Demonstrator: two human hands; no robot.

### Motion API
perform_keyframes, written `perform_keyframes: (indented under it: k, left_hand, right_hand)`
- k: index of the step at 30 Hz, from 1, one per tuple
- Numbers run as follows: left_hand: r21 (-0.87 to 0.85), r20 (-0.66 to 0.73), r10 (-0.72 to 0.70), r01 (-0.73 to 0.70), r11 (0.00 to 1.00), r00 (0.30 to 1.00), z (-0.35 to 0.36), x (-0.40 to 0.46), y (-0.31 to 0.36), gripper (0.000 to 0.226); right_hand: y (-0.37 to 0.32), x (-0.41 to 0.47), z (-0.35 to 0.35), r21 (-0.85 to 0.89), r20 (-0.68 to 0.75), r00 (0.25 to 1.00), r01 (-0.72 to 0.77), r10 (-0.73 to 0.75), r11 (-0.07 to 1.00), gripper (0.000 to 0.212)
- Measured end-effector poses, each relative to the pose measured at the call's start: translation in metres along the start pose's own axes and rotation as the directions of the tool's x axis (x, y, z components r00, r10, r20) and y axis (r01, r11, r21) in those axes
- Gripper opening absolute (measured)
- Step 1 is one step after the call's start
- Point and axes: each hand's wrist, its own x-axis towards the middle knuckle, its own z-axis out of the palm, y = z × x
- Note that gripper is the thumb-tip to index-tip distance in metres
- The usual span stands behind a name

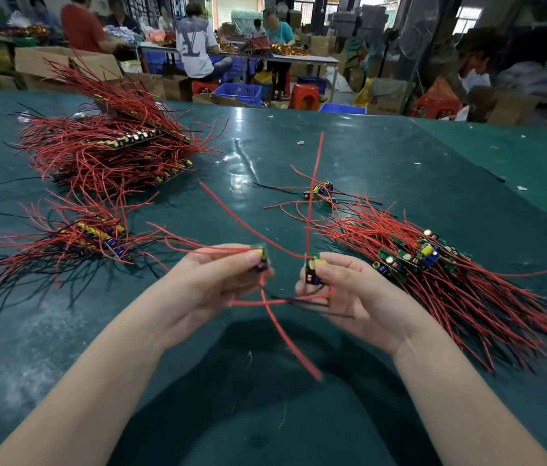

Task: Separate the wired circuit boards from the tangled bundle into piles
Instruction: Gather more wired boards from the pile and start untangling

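Note:
My left hand (218,280) pinches a small green circuit board (260,257) with red wires trailing left and down. My right hand (349,290) pinches a second small board (313,270) whose red wires rise up and cross toward the left; black wires hang below it. The two boards are held apart above the table, and their wires cross between my hands. A pile of boards with red wires (413,257) lies at the right. A neater pile (97,235) lies at the left. A big tangled stack (114,146) sits at the far left.
The dark green table (399,156) carries a few loose boards (320,191) in the middle. Beyond the far edge are cardboard boxes, blue crates, red stools and several seated people at other tables.

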Motion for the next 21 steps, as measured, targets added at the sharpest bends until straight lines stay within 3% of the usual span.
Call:
perform_keyframes:
  k: [2, 4, 5, 7, 8, 9, 12, 14, 16, 18, 20, 21]
  left_hand:
    - [0.176, -0.19, 0.052, -0.018, 0.984, 0.98, -0.008, 0.004, 0.002, 0.006]
    - [0.452, -0.393, 0.212, -0.012, 0.892, 0.895, -0.019, 0.008, 0.0, 0.006]
    - [0.613, -0.452, 0.311, 0.038, 0.789, 0.836, -0.027, 0.009, -0.001, 0.011]
    - [0.851, -0.478, 0.481, 0.252, 0.46, 0.735, -0.037, 0.008, -0.001, 0.022]
    - [0.88, -0.474, 0.528, 0.35, 0.322, 0.705, -0.041, 0.006, -0.001, 0.026]
    - [0.882, -0.468, 0.555, 0.399, 0.25, 0.687, -0.044, 0.006, 0.0, 0.031]
    - [0.91, -0.394, 0.646, 0.377, 0.173, 0.655, -0.049, 0.01, -0.002, 0.06]
    - [0.916, -0.372, 0.698, 0.364, 0.169, 0.612, -0.046, 0.009, -0.001, 0.093]
    - [0.93, -0.338, 0.762, 0.32, 0.18, 0.553, -0.04, 0.008, 0.002, 0.111]
    - [0.973, -0.223, 0.814, 0.173, 0.152, 0.536, -0.032, 0.006, 0.004, 0.104]
    - [0.987, -0.071, 0.806, -0.073, 0.14, 0.588, -0.022, 0.006, 0.003, 0.08]
    - [0.964, -0.013, 0.77, -0.197, 0.18, 0.638, -0.015, 0.005, 0.001, 0.067]
  right_hand:
    - [0.0, 0.001, 0.001, 0.018, -0.035, 0.999, -0.003, 0.003, 1.0, 0.013]
    - [0.001, 0.004, 0.001, 0.026, -0.077, 0.997, -0.011, 0.013, 1.0, 0.01]
    - [0.002, 0.005, 0.001, 0.039, -0.106, 0.994, -0.011, 0.015, 0.999, 0.006]
    - [0.003, 0.008, 0.0, 0.08, -0.165, 0.986, 0.007, 0.007, 0.997, 0.001]
    - [0.003, 0.008, -0.001, 0.09, -0.195, 0.981, 0.018, 0.0, 0.996, 0.002]
    - [0.003, 0.009, -0.001, 0.09, -0.224, 0.975, 0.026, -0.006, 0.996, 0.003]
    - [0.004, 0.01, 0.0, 0.113, -0.262, 0.965, 0.035, -0.005, 0.993, 0.005]
    - [0.006, 0.01, 0.002, 0.131, -0.26, 0.965, 0.021, 0.014, 0.991, 0.007]
    - [0.008, 0.01, 0.004, 0.131, -0.263, 0.964, -0.006, 0.04, 0.991, 0.006]
    - [0.011, 0.012, 0.007, 0.15, -0.273, 0.96, -0.013, 0.054, 0.989, 0.011]
    - [0.015, 0.014, 0.01, 0.2, -0.288, 0.956, 0.01, 0.049, 0.98, 0.025]
    - [0.017, 0.014, 0.01, 0.235, -0.295, 0.955, 0.029, 0.042, 0.972, 0.031]
